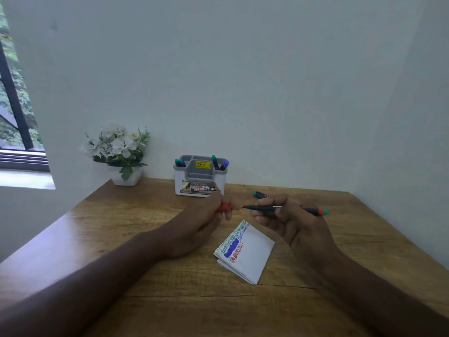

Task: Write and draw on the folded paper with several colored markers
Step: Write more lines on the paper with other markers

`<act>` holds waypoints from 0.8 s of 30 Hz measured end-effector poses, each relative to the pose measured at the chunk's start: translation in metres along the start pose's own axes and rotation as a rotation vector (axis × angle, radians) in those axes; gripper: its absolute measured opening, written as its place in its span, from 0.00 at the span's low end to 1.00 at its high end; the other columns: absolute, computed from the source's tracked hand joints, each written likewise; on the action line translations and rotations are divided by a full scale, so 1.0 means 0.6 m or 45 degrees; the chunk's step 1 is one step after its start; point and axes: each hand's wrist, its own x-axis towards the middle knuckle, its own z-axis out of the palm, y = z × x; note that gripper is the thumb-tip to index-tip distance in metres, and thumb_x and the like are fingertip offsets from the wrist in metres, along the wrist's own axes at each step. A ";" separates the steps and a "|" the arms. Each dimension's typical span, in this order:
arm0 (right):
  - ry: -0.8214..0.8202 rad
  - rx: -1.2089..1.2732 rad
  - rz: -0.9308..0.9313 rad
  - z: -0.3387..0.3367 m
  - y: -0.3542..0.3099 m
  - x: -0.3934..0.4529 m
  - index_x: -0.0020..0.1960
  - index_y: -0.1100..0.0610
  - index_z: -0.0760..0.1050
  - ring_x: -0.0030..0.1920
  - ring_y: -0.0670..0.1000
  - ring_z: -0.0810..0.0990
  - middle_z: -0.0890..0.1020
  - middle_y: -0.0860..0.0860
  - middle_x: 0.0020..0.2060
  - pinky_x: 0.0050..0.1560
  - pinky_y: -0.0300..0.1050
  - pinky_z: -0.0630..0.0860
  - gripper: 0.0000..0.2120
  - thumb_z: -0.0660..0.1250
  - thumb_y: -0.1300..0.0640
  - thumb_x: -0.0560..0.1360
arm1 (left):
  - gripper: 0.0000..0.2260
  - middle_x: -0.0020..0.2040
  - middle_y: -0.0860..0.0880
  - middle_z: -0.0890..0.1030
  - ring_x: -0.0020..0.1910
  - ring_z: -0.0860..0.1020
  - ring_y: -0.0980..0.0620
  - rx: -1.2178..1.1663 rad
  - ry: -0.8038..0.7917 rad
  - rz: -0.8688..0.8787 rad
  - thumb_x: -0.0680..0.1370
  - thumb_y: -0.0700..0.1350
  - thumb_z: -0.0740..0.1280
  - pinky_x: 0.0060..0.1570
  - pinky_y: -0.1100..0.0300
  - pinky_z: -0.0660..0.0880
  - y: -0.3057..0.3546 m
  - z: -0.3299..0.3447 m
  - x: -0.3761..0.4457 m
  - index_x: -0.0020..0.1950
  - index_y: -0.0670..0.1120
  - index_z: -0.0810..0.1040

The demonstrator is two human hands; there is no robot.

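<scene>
Left hand: my left hand (213,210) is closed around a red cap (225,207), pinched at the fingertips, above the table (121,215).
Right hand: my right hand (286,215) grips an uncapped marker (279,207) level, tip pointing left toward the cap; a red band and teal end show at its rear.
Gap: tip and cap sit near each other, not joined; I cannot tell whether the cap is coming off or going on.
Folded paper: the folded paper (250,251) lies flat on the table just below both hands, touched by neither.
Work done: rows of scribble in green, blue and red run along the paper's left edge.
Work left: the larger right portion of the visible face is blank; I judge the task partly complete.
Spare markers: a second marker (260,194) lies on the table behind my right hand; more stand in the organiser (200,176) by the wall.
Bystander item: a flower pot (119,154) stands well apart, far left.
</scene>
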 end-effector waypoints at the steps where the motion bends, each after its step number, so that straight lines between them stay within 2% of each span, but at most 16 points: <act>1: -0.014 -0.027 -0.027 0.000 -0.001 -0.001 0.49 0.66 0.85 0.50 0.60 0.89 0.88 0.63 0.49 0.50 0.45 0.87 0.16 0.58 0.71 0.82 | 0.09 0.53 0.68 0.75 0.55 0.75 0.62 0.042 0.015 0.037 0.86 0.41 0.59 0.52 0.69 0.70 0.000 0.002 0.001 0.62 0.51 0.75; 2: -0.007 -0.078 -0.059 0.000 0.000 -0.001 0.50 0.65 0.85 0.50 0.61 0.89 0.88 0.62 0.49 0.50 0.46 0.87 0.15 0.60 0.71 0.82 | 0.09 0.53 0.68 0.75 0.54 0.76 0.63 0.063 0.040 0.069 0.86 0.43 0.59 0.50 0.71 0.70 0.001 0.002 0.003 0.61 0.51 0.77; 4: 0.040 -0.210 -0.111 -0.002 0.003 0.000 0.50 0.63 0.86 0.48 0.61 0.89 0.89 0.60 0.46 0.51 0.48 0.87 0.12 0.64 0.70 0.81 | 0.09 0.53 0.63 0.79 0.53 0.78 0.61 0.078 0.086 0.105 0.86 0.43 0.62 0.50 0.71 0.72 -0.001 0.001 0.005 0.61 0.51 0.79; 7: 0.081 -0.332 -0.149 -0.003 0.006 -0.001 0.50 0.62 0.84 0.46 0.57 0.90 0.89 0.57 0.43 0.51 0.51 0.86 0.06 0.69 0.68 0.79 | 0.09 0.53 0.59 0.82 0.52 0.79 0.61 0.096 0.088 0.084 0.85 0.43 0.64 0.49 0.71 0.72 -0.001 0.000 0.007 0.62 0.51 0.81; 10: 0.081 -0.386 -0.188 -0.001 0.007 -0.003 0.48 0.60 0.84 0.44 0.55 0.90 0.89 0.55 0.40 0.48 0.46 0.86 0.05 0.70 0.67 0.78 | 0.09 0.53 0.59 0.82 0.53 0.79 0.60 0.093 0.088 0.083 0.85 0.43 0.65 0.49 0.72 0.73 0.001 0.001 0.008 0.62 0.50 0.81; 13: 0.094 -0.397 -0.187 0.000 0.008 -0.001 0.48 0.60 0.83 0.42 0.53 0.90 0.89 0.54 0.39 0.45 0.42 0.86 0.05 0.69 0.66 0.79 | 0.09 0.52 0.63 0.80 0.53 0.78 0.64 0.094 0.090 0.080 0.85 0.43 0.65 0.49 0.75 0.71 0.002 0.001 0.007 0.62 0.51 0.81; 15: 0.094 -0.421 -0.190 -0.001 0.009 0.000 0.49 0.60 0.83 0.42 0.52 0.90 0.89 0.53 0.39 0.43 0.40 0.85 0.04 0.70 0.66 0.79 | 0.09 0.53 0.61 0.81 0.53 0.78 0.65 0.099 0.089 0.067 0.85 0.43 0.65 0.49 0.76 0.70 0.002 0.002 0.007 0.63 0.52 0.81; 20: 0.097 -0.450 -0.233 -0.004 0.013 0.003 0.48 0.58 0.83 0.42 0.52 0.90 0.89 0.51 0.38 0.43 0.39 0.85 0.03 0.71 0.64 0.78 | 0.09 0.54 0.57 0.84 0.53 0.79 0.62 0.112 0.095 0.072 0.85 0.44 0.64 0.50 0.74 0.72 0.000 0.002 0.007 0.63 0.51 0.81; 24: 0.112 -0.415 -0.263 -0.010 0.015 0.006 0.49 0.61 0.83 0.42 0.53 0.89 0.89 0.53 0.38 0.42 0.40 0.85 0.04 0.70 0.66 0.78 | 0.09 0.52 0.58 0.83 0.52 0.81 0.60 0.090 0.115 0.070 0.85 0.45 0.64 0.50 0.66 0.76 -0.001 0.001 0.006 0.62 0.51 0.81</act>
